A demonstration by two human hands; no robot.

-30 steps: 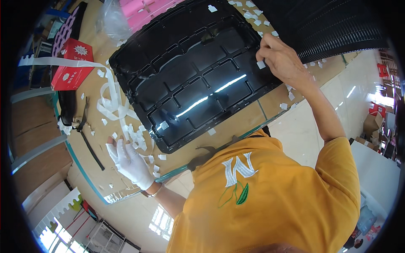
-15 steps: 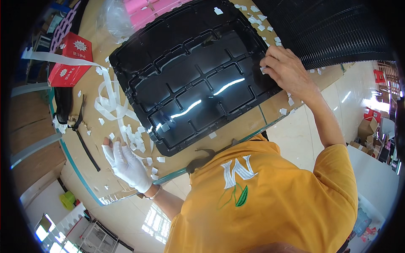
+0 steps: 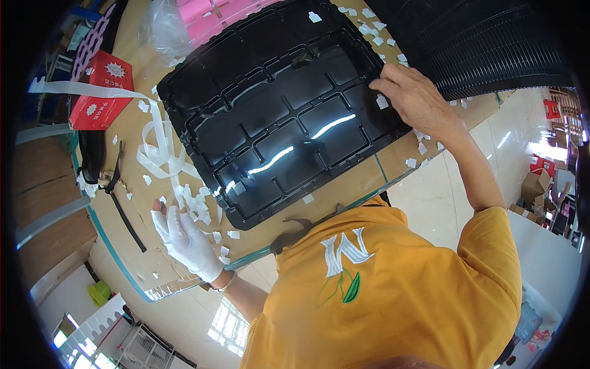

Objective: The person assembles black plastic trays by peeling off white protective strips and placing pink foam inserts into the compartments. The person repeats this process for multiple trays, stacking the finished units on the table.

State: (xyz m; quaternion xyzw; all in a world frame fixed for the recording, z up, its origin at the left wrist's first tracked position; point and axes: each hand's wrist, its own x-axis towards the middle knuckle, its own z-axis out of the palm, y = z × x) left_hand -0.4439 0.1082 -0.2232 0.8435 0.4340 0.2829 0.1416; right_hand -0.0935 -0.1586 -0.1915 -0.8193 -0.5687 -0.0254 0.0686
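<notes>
A black plastic tray (image 3: 295,101) with moulded compartments lies tilted across the table in front of me. Over its right edge is my right hand (image 3: 421,101), bare, its fingers loosely bent and nothing visible in them. Just below those fingertips a small white tab (image 3: 382,102) lies on the tray. Another white tab (image 3: 314,17) is at the tray's far edge. My left hand (image 3: 187,243), in a white glove with a bare fingertip showing, is open at the table's left, fingers extended. Beside it is a pile of loose white tabs (image 3: 198,206).
A white ribbon-like strip (image 3: 161,147) curls left of the tray and runs over a red box (image 3: 106,92). A black strap (image 3: 128,221) lies near the left edge. Clear plastic (image 3: 166,31) and pink trays (image 3: 212,21) stand behind; stacked black trays (image 3: 485,46) are at far right.
My right fingers have drawn up and left off the white tab, which stays on the tray's right side. The left hand has barely moved.
</notes>
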